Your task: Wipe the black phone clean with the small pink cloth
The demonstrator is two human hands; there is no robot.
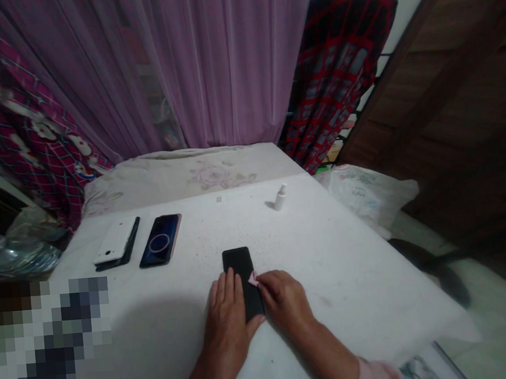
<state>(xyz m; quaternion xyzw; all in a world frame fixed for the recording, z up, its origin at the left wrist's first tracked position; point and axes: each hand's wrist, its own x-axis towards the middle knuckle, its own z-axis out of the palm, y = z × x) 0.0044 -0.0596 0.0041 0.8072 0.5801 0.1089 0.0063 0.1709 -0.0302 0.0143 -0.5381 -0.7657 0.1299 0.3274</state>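
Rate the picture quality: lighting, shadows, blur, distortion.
Head view: dim and soft; the white table is brightest; a shadow lies left of the left hand, flat on the black phone; the right hand pinches a pink scrap; wide-angle distortion leans the door; a pixelated block masks the lower-left corner.

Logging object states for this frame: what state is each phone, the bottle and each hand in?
black phone: flat, under both hands.
left hand: open, flat on it.
right hand: pinching pink cloth.
blue phone: flat, untouched.
white phone: stacked on dark phone.
bottle: upright.
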